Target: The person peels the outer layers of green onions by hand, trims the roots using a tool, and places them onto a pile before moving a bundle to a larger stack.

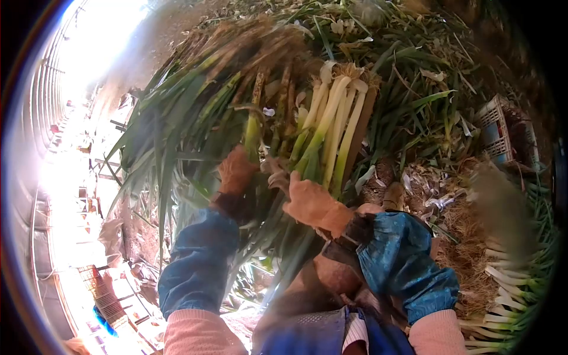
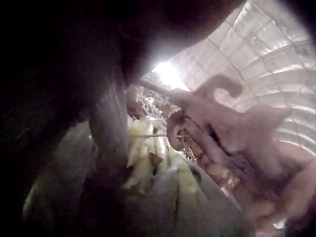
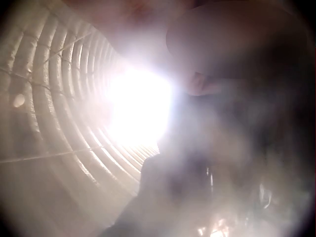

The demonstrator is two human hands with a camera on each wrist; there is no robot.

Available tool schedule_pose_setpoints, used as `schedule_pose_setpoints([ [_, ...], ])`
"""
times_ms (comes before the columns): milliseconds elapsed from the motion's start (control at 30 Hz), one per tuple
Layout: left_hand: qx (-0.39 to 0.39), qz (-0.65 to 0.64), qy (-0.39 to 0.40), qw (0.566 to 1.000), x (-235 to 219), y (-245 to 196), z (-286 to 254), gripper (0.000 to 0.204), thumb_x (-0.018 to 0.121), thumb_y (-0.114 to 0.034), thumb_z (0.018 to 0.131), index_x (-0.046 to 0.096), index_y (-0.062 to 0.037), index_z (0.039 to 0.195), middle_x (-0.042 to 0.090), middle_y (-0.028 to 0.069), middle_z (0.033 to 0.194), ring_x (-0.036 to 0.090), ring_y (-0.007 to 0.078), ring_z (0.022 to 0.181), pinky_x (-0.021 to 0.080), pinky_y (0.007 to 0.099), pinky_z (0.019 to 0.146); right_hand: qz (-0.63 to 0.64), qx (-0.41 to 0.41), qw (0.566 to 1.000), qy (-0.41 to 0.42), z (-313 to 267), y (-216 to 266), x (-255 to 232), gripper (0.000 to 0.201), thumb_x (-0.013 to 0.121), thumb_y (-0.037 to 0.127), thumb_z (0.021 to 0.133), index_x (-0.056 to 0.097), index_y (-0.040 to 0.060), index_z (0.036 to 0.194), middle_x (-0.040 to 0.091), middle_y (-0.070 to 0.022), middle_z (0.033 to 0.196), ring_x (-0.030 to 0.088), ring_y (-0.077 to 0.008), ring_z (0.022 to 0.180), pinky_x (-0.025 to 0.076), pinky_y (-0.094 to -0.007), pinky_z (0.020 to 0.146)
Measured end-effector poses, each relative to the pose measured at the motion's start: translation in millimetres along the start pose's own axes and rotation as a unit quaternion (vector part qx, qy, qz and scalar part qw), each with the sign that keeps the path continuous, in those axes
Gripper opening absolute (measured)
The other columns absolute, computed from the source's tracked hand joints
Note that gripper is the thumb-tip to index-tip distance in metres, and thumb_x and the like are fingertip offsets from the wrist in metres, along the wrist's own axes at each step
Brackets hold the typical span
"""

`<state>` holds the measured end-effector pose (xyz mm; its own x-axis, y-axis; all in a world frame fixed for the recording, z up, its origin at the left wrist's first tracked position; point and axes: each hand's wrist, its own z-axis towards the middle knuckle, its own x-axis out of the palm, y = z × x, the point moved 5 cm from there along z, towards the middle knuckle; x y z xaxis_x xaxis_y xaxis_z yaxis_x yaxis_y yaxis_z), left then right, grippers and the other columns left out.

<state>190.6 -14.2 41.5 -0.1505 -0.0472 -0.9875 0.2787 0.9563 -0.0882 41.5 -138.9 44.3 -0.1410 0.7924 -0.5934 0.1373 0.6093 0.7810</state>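
My gloved left hand (image 1: 236,171) grips a leek (image 1: 253,133) by its green part, its browned end pointing away from me. Close to its right is my gloved right hand (image 1: 313,204), with bent, spread fingers near the leaves. In the left wrist view those right-hand fingers (image 2: 217,128) look hooked, with nothing plainly held between them. Just beyond lies a bunch of cleaned pale leeks (image 1: 334,127), root ends away from me. Long green leaves (image 1: 189,130) spread left of the hands. The right wrist view is mostly glare and blur.
A heap of leeks and leaf scraps (image 1: 414,89) fills the far side. A plastic crate (image 1: 503,133) stands at the right. White-stemmed leeks (image 1: 506,302) lie in a row at lower right, beside dry roots (image 1: 470,254). A ribbed tunnel wall (image 1: 35,154) rises on the left.
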Motion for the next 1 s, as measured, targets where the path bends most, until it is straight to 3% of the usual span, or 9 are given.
schedule_pose_setpoints([
  [300,0.021,-0.314,0.146,0.938,31,18,10,0.046,0.072,-0.035,0.066,0.057,0.0010,0.091,0.063,0.0213,0.085,0.061,0.0360,0.081,0.047,0.0406,0.071,-0.022,0.020,0.999,-0.014,-5,-2,2,0.059,0.060,0.019,0.072,0.033,-0.0156,0.111,0.059,-0.0318,0.077,0.060,-0.0439,0.079,0.049,-0.0467,0.072],
  [467,0.028,-0.024,-0.054,0.998,15,73,88,0.042,0.065,-0.039,0.074,0.060,-0.0037,0.096,0.063,0.0154,0.082,0.063,0.0292,0.078,0.048,0.0376,0.066,-0.022,0.028,0.999,0.012,-14,-6,7,0.056,0.060,0.018,0.071,0.035,-0.0142,0.109,0.059,-0.0308,0.076,0.061,-0.0434,0.078,0.050,-0.0460,0.072],
  [533,0.120,0.189,-0.311,0.924,-14,116,123,0.033,0.060,-0.037,0.078,0.059,-0.0075,0.093,0.062,0.0107,0.086,0.062,0.0281,0.077,0.048,0.0390,0.064,-0.029,0.050,0.998,0.026,-11,-11,6,0.055,0.060,0.018,0.071,0.036,-0.0136,0.109,0.060,-0.0303,0.076,0.061,-0.0429,0.077,0.050,-0.0464,0.071],
  [567,0.017,0.364,-0.234,0.901,-60,96,129,0.030,0.060,-0.035,0.077,0.057,-0.0092,0.092,0.061,0.0076,0.091,0.061,0.0266,0.078,0.048,0.0405,0.064,-0.032,0.050,0.998,0.019,-10,-12,2,0.056,0.060,0.017,0.071,0.036,-0.0140,0.110,0.060,-0.0302,0.076,0.061,-0.0427,0.076,0.050,-0.0462,0.071],
  [700,0.170,0.423,-0.329,0.827,-177,89,126,0.023,0.057,-0.028,0.079,0.056,-0.0089,0.092,0.058,0.0054,0.079,0.059,0.0238,0.071,0.047,0.0361,0.062,-0.065,0.008,0.997,-0.050,-6,-15,-14,0.053,0.055,0.014,0.073,0.035,-0.0213,0.108,0.061,-0.0255,0.069,0.065,-0.0363,0.067,0.053,-0.0393,0.060],
  [833,0.152,0.440,-0.272,0.842,-135,64,112,0.019,0.056,-0.027,0.081,0.060,-0.0113,0.091,0.060,0.0055,0.077,0.060,0.0260,0.072,0.046,0.0375,0.060,-0.031,0.039,0.998,-0.039,-11,-16,-19,0.064,0.060,0.018,0.073,0.031,-0.0167,0.118,0.060,-0.0295,0.075,0.062,-0.0425,0.073,0.051,-0.0459,0.065],
  [900,0.328,0.222,-0.376,0.838,-69,62,90,0.020,0.057,-0.028,0.079,0.061,-0.0099,0.087,0.062,0.0085,0.077,0.061,0.0274,0.073,0.047,0.0394,0.059,-0.013,0.034,0.998,-0.047,-17,-14,-33,0.064,0.059,0.020,0.075,0.030,-0.0162,0.119,0.059,-0.0299,0.076,0.061,-0.0431,0.074,0.051,-0.0465,0.066],
  [933,0.198,0.070,-0.192,0.959,-77,-1,42,0.021,0.059,-0.024,0.076,0.060,-0.0061,0.088,0.063,0.0111,0.081,0.061,0.0274,0.074,0.048,0.0393,0.065,-0.027,0.037,0.998,-0.045,-22,-12,-34,0.064,0.059,0.020,0.075,0.030,-0.0161,0.119,0.059,-0.0299,0.076,0.061,-0.0431,0.074,0.051,-0.0464,0.067],
  [1000,0.174,-0.185,-0.004,0.967,16,21,54,0.025,0.061,-0.016,0.070,0.058,-0.0037,0.091,0.063,0.0163,0.089,0.060,0.0329,0.083,0.047,0.0411,0.072,-0.059,0.044,0.996,-0.042,-29,-9,-34,0.063,0.059,0.020,0.076,0.030,-0.0160,0.119,0.059,-0.0297,0.076,0.061,-0.0432,0.074,0.051,-0.0461,0.068],
])
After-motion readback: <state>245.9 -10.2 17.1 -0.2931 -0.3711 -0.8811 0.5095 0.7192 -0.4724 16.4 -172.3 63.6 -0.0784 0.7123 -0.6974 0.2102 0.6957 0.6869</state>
